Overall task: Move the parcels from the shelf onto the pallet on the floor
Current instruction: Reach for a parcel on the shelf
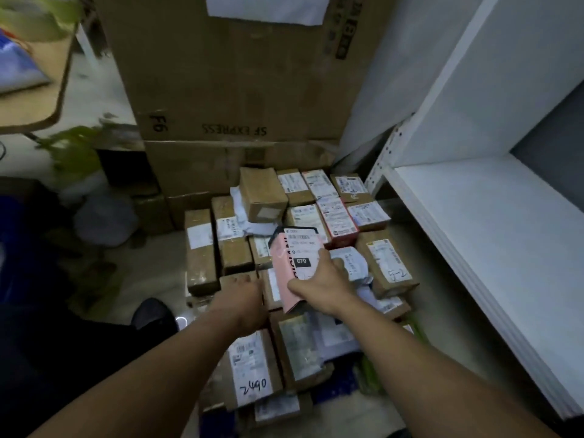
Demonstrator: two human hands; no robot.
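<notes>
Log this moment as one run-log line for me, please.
right hand: grips pink box over parcel pile | left hand: at brown parcel, grip unclear | white shelf: at right

You are working in a parcel storeroom or courier depot. Grounds: small brown parcels with barcode shipping labels lie packed close together on the floor. One label carries a handwritten "2490". Behind them stand large cartons, one printed "SF EXPRESS". White shelving with a perforated upright lines your right.
</notes>
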